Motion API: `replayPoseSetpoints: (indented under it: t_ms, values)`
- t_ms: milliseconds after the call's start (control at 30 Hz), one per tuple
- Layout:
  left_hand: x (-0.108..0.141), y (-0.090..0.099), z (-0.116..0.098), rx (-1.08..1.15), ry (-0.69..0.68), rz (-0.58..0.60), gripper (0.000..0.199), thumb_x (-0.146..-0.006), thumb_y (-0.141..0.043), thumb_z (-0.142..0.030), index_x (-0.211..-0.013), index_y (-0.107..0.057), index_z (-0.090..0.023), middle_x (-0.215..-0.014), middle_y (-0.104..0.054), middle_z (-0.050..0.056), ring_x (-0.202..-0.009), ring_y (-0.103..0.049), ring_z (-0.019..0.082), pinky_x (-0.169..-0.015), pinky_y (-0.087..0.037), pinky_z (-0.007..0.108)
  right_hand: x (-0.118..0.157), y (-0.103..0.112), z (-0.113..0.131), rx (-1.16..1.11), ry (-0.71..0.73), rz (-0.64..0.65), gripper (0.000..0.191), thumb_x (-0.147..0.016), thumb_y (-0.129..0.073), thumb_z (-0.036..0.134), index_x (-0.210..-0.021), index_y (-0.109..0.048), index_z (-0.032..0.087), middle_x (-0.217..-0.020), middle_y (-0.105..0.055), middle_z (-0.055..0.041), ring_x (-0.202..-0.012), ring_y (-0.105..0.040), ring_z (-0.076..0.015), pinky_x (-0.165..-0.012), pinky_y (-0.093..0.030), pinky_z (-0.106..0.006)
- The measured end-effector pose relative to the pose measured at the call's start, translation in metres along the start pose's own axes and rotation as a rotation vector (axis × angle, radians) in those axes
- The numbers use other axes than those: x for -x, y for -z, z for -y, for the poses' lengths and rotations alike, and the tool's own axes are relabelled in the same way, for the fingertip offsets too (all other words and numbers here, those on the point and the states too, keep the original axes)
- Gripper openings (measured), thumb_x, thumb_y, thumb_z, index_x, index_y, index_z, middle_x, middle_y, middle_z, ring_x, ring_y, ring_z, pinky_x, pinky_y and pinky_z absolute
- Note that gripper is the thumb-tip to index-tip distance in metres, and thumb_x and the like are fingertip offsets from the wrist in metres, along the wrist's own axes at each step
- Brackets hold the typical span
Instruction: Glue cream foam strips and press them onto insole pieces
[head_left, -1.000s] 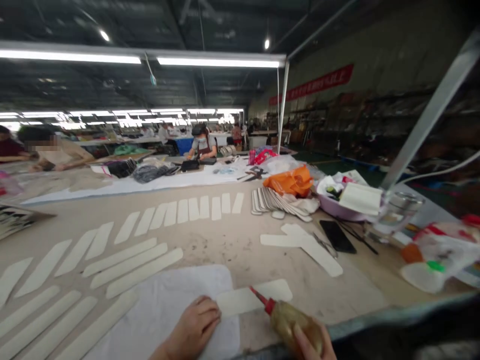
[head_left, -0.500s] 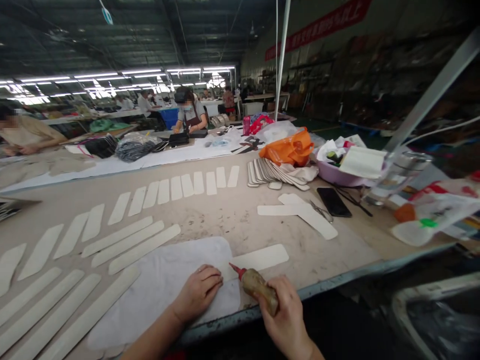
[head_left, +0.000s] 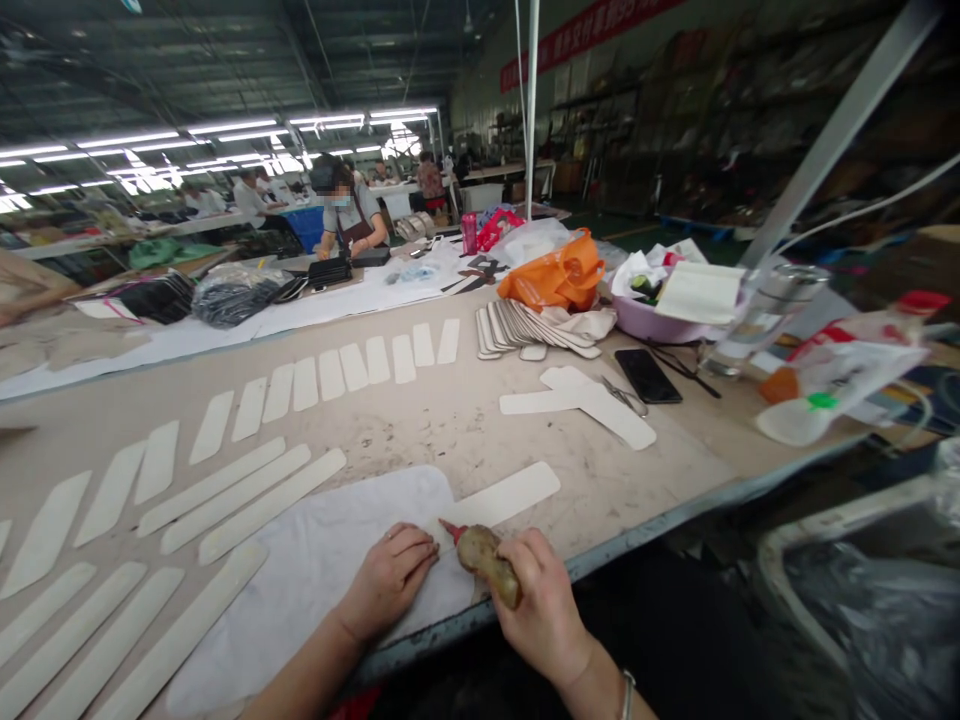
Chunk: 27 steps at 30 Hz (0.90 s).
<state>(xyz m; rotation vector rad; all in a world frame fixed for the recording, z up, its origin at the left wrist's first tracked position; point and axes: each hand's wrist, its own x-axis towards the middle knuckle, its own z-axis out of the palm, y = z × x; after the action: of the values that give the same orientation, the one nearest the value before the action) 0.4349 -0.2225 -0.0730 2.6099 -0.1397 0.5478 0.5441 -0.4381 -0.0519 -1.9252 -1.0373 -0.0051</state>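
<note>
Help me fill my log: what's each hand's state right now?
Left hand: resting by the pale strip; whether open or closed cannot be told.
Right hand: closed around the red-tipped bottle.

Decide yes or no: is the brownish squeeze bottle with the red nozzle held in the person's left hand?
No, the right hand grips the brownish squeeze bottle, while the left hand lies beside its red nozzle.

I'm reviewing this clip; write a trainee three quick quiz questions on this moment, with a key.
1. Which hand grips the red-tipped bottle?

2. True or false: in the picture, the orange bag is to the left of the purple basin.

3. The left hand rests over: A) the phone; B) the white cloth; C) the orange bag.

Key: 1. the right hand; 2. true; 3. B.
</note>
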Motion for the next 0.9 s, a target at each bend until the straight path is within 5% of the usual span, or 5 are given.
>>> replayPoseSetpoints:
  t_ms: [533,767,900]
  values:
    - [0.001,-0.003,0.009,-0.096,-0.102,-0.040,0.017,-0.084,-0.055,-0.015,-0.096,-0.066,-0.018,-0.091,-0.065,0.007,-0.088,-0.061,0.017,-0.078,-0.054,0.032,0.002,0.054,-0.049,0.297,-0.129,-0.349,0.015,-0.080,-0.055,0.018,-0.094,-0.052,0.019,-0.084,-0.050,-0.0058,-0.080,-0.050,-0.0202,-0.071,-0.048,-0.036]
    - [-0.001,-0.004,0.007,-0.062,-0.087,-0.055,0.018,-0.082,-0.057,-0.013,-0.096,-0.066,-0.018,-0.090,-0.064,0.007,-0.087,-0.060,0.017,-0.078,-0.053,0.032,0.002,0.062,-0.057,0.428,-0.141,-0.437,0.020,-0.078,-0.058,0.018,-0.097,-0.052,0.020,-0.086,-0.051,-0.0061,-0.085,-0.051,-0.0220,-0.077,-0.048,-0.038]
    - [-0.001,-0.003,0.005,-0.028,-0.049,-0.038,0.017,-0.083,-0.055,-0.013,-0.096,-0.065,-0.018,-0.091,-0.064,0.007,-0.087,-0.060,0.016,-0.078,-0.053,0.032,0.002,0.057,-0.050,0.276,-0.117,-0.473,0.020,-0.077,-0.060,0.021,-0.095,-0.050,0.021,-0.084,-0.051,-0.0048,-0.081,-0.051,-0.0205,-0.073,-0.047,-0.037]
